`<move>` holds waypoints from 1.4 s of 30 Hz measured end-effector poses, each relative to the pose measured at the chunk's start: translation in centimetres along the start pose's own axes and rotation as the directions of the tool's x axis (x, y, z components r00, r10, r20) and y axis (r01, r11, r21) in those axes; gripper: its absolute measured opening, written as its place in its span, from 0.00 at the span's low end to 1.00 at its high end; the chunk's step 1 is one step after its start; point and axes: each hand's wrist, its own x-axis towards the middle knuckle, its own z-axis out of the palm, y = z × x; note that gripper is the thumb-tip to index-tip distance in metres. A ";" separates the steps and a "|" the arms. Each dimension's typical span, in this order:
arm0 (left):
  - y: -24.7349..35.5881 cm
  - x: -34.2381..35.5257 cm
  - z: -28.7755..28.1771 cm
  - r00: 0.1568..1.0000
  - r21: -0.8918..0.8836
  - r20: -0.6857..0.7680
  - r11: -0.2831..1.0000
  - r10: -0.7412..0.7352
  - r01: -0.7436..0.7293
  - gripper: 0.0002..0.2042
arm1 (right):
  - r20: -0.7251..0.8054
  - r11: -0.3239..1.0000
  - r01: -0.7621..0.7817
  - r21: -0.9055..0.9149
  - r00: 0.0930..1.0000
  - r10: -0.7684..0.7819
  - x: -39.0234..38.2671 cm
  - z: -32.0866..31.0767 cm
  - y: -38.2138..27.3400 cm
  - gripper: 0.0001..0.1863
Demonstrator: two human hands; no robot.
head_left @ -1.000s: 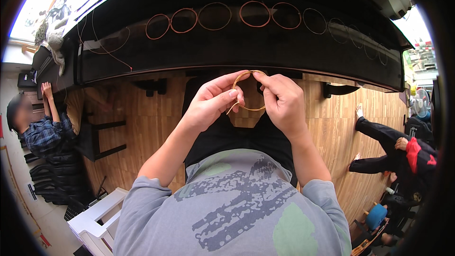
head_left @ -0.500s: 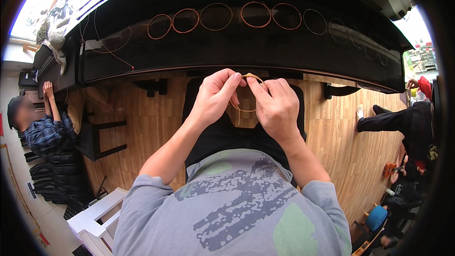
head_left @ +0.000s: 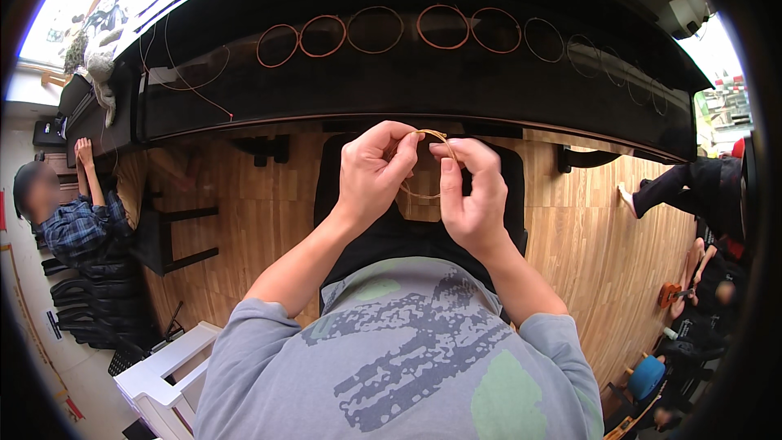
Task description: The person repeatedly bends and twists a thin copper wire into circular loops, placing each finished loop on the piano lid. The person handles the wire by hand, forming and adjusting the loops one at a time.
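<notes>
A brassy coiled instrument string (head_left: 432, 132) is held up in front of my body, a little before the near edge of the glossy black piano. The thumb and fingers of my left hand (head_left: 371, 175) pinch its upper left side. At its upper right side, my right hand (head_left: 474, 195) has thumb and forefinger closed around the coil. The bottom of the loop shows between the two hands, while the parts under my fingers are hidden. Several more coiled strings lie in a row on the black piano top, among them a copper-coloured coil (head_left: 442, 28) and a thin silvery coil (head_left: 544, 40).
A loose uncoiled string (head_left: 191, 90) trails over the piano's left part. To the left sits a person in a plaid shirt (head_left: 73, 232), one hand on the dark surface. Other people are at the right, near a blue stool (head_left: 648, 376). A white frame (head_left: 167, 375) stands lower left.
My right hand has turned and its fingers have shifted along the coil. My left fingers have moved slightly too. At the right, a person's leg has changed position.
</notes>
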 end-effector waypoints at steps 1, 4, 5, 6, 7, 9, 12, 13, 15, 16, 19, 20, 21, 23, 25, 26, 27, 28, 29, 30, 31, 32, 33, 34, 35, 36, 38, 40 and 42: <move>-0.1 -0.1 0.0 0.999 0.000 -0.023 1.000 0.027 -0.027 0.05 | -0.042 0.958 -0.165 0.234 0.983 0.179 -0.4 0.3 -0.3 0.16; -0.6 -0.5 -0.3 0.987 0.010 -0.032 0.987 0.158 -0.157 0.03 | 0.285 0.620 -0.551 0.559 0.830 0.480 1.4 -1.9 -1.1 0.17; -0.6 -0.6 -0.4 0.978 0.031 -0.028 0.978 0.206 -0.205 0.02 | 0.354 0.542 -0.595 0.593 0.797 0.489 1.7 -2.2 -0.8 0.14; -0.6 -0.6 -0.4 0.971 0.042 -0.018 0.971 0.237 -0.236 0.03 | 0.402 0.520 -0.623 0.585 0.779 0.481 2.0 -2.5 -0.6 0.13; -0.6 -0.5 -0.5 0.964 0.053 -0.008 0.963 0.267 -0.266 0.03 | 0.449 0.498 -0.650 0.574 0.759 0.472 2.3 -2.8 -0.6 0.12; -0.8 -0.4 -0.7 0.944 0.095 0.016 0.939 0.329 -0.329 0.03 | 0.496 0.440 -0.687 0.578 0.724 0.479 2.6 -3.1 -0.9 0.09; -1.2 -0.3 -1.1 0.923 0.143 0.051 0.911 0.382 -0.386 0.02 | 0.483 0.446 -0.669 0.594 0.741 0.467 2.4 -3.2 -0.7 0.09; -1.3 -0.4 -1.1 0.927 0.131 0.056 0.917 0.372 -0.376 0.02 | 0.480 0.446 -0.663 0.600 0.745 0.463 2.3 -3.2 -0.6 0.09; -1.2 -0.5 -1.2 0.942 0.083 0.077 0.940 0.326 -0.332 0.02 | 0.471 0.447 -0.652 0.612 0.755 0.455 2.2 -3.1 -0.5 0.09; -1.0 -0.5 -1.2 0.952 0.049 0.095 0.954 0.290 -0.296 0.03 | 0.462 0.462 -0.648 0.605 0.759 0.458 2.2 -3.1 -0.6 0.08; 0.1 -0.7 -1.0 0.974 -0.137 0.148 0.979 0.173 -0.153 0.05 | 0.435 0.516 -0.635 0.575 0.771 0.465 2.1 -3.1 -0.8 0.08; 0.3 -0.7 -1.0 0.977 -0.211 0.168 0.973 0.134 -0.097 0.06 | 0.425 0.541 -0.629 0.558 0.777 0.465 2.1 -3.1 -1.0 0.08; 0.3 -0.7 -1.0 0.974 -0.208 0.193 0.975 0.122 -0.081 0.06 | 0.413 0.566 -0.623 0.541 0.782 0.466 2.1 -3.0 -1.3 0.08; 0.4 -0.6 -1.1 0.965 -0.201 0.242 0.978 0.099 -0.049 0.07 | 0.355 0.641 -0.593 0.487 0.805 0.475 1.9 -2.8 -1.8 0.08; 0.6 -0.6 -1.2 0.967 -0.181 0.237 0.982 0.092 -0.049 0.07 | 0.315 0.710 -0.556 0.432 0.831 0.460 1.8 -2.7 -2.1 0.07; 0.7 -0.7 -1.2 0.968 -0.171 0.234 0.984 0.088 -0.048 0.06 | 0.304 0.742 -0.534 0.405 0.844 0.441 1.8 -2.7 -2.2 0.07; 0.8 -0.7 -1.2 0.970 -0.148 0.221 0.987 0.101 -0.070 0.06 | 0.292 0.773 -0.510 0.377 0.858 0.423 1.8 -2.7 -2.2 0.07; 0.9 -0.7 -1.2 0.971 -0.123 0.209 0.988 0.115 -0.090 0.05 | 0.274 0.797 -0.487 0.356 0.870 0.409 1.8 -2.6 -2.3 0.07; 1.0 -0.7 -1.2 0.972 -0.099 0.197 0.989 0.128 -0.111 0.05 | 0.256 0.820 -0.464 0.335 0.883 0.394 1.8 -2.5 -2.3 0.07; 1.1 -0.7 -1.3 0.973 -0.069 0.190 0.990 0.134 -0.123 0.04 | 0.238 0.842 -0.439 0.314 0.895 0.378 1.7 -2.4 -2.3 0.07; 1.2 -0.7 -1.3 0.973 -0.038 0.184 0.990 0.139 -0.135 0.04 | 0.217 0.859 -0.418 0.297 0.905 0.365 1.6 -2.4 -2.2 0.07; 1.3 -0.8 -1.4 0.973 -0.008 0.178 0.989 0.145 -0.146 0.04 | 0.195 0.875 -0.396 0.280 0.915 0.352 1.4 -2.3 -2.1 0.08; 1.4 -0.8 -1.4 0.974 -0.007 0.177 0.990 0.142 -0.144 0.03 | 0.173 0.890 -0.375 0.259 0.925 0.339 1.4 -2.3 -2.1 0.08; 1.5 -0.9 -1.4 0.975 -0.006 0.175 0.990 0.140 -0.141 0.03 | 0.130 0.928 -0.312 0.201 0.948 0.291 1.5 -2.3 -2.2 0.08; 1.5 -1.0 -1.4 0.975 -0.005 0.174 0.990 0.137 -0.138 0.03 | 0.090 0.959 -0.249 0.139 0.967 0.238 1.6 -2.4 -2.2 0.08; 1.5 -1.0 -1.4 0.977 -0.021 0.169 0.991 0.133 -0.132 0.03 | 0.055 0.980 -0.183 0.076 0.982 0.180 1.7 -2.4 -2.2 0.09; 1.4 -1.1 -1.3 0.979 -0.054 0.159 0.991 0.126 -0.119 0.04 | 0.004 0.989 0.040 -0.146 0.999 -0.040 1.9 -2.6 -1.8 0.10; 1.4 -1.2 -1.2 0.981 -0.130 0.158 0.987 0.110 -0.090 0.04 | 0.024 0.940 0.195 -0.280 0.980 -0.196 2.0 -2.8 -1.6 0.11; 1.4 -1.2 -1.0 0.982 -0.186 0.158 0.980 0.100 -0.070 0.04 | 0.038 0.905 0.262 -0.336 0.963 -0.265 2.4 -2.6 -1.6 0.12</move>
